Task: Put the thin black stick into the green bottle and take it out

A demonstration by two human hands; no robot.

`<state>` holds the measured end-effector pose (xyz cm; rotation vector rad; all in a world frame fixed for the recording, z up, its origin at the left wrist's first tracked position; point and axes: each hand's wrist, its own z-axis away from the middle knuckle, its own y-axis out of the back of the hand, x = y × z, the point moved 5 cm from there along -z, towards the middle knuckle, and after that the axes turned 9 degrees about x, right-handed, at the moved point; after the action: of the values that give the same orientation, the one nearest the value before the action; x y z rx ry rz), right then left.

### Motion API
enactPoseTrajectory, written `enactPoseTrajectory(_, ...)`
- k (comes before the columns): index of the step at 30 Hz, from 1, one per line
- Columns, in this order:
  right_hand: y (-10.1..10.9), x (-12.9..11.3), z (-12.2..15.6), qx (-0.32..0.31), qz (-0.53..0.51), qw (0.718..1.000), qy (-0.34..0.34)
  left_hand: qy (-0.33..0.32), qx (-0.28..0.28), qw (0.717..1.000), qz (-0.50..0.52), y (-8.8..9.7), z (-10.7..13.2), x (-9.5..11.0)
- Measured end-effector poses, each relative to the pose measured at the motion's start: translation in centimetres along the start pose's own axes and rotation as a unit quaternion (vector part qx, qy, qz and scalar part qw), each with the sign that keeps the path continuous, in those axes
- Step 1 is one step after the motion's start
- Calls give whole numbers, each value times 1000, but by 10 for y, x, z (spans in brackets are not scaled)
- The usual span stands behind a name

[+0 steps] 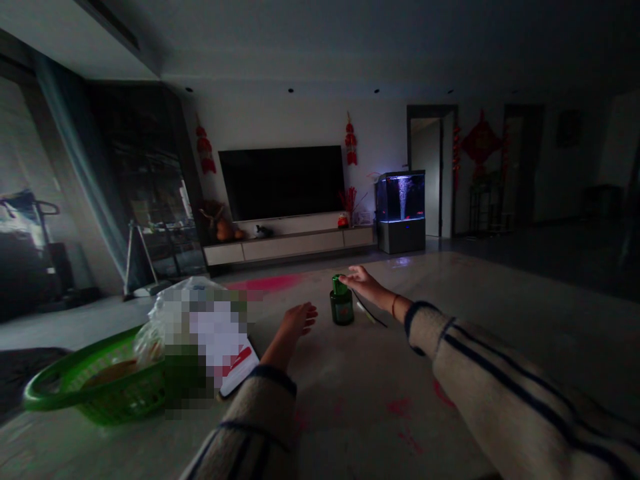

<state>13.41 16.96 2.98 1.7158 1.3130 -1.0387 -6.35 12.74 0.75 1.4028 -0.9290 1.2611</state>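
Observation:
A dark green glass bottle (342, 310) stands upright on the table, with a shiny green cap (339, 285) at its top. My right hand (369, 285) reaches in from the right, and its fingertips are closed on the side of the cap. The far side of that grip is hidden. To the left of the bottle, my left hand (297, 323) hovers apart from it, fingers loosely stretched and holding nothing. A thin dark stick-like thing (373, 315) with a pale part lies right of the bottle, below my right hand.
A green plastic basket (95, 407) holding a clear plastic bag (175, 293) stands on the left of the table (360, 433). A phone-like flat object (240, 373) leans by it, partly blurred out. Beyond are a television (285, 183) and a lit fish tank (401, 200).

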Motion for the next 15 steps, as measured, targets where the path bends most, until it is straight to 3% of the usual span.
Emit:
enactPoseTrajectory(8,-25,12,-3,-34,-54,997,35,-4,-3,1000,-4,-1,5,0)
enactPoseTrajectory(15,-26,20,-4,-38,-24,996,79,-15,3,1000,-25,-2,6,1)
